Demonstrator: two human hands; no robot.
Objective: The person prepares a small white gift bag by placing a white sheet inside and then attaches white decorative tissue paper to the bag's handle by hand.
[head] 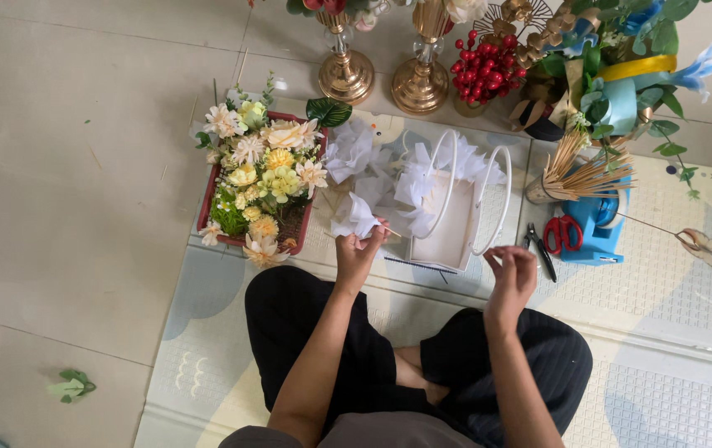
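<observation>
Head view shows the left hand [358, 253] pinched shut on a white tissue flower [354, 217] mounted on a thin wooden stick, held just left of the white basket [454, 222] with its 2 hoop handles. The right hand [510, 274] hovers near the basket's right side with fingers curled and apart, holding nothing I can make out. Tissue tears easily, so a hard pinch could crush the petals, and the stick could snag the loose white tissue pieces [354, 149] behind it or tip the light basket. Counted: 1 red tray of artificial flowers [261, 178] at left, 2 gold candlestick bases [382, 79] at the far edge, 1 cluster of red berries [485, 66], 1 cup of wooden skewers [576, 170], 1 pair of red scissors [562, 232] and 1 black pliers [538, 247] at right.
</observation>
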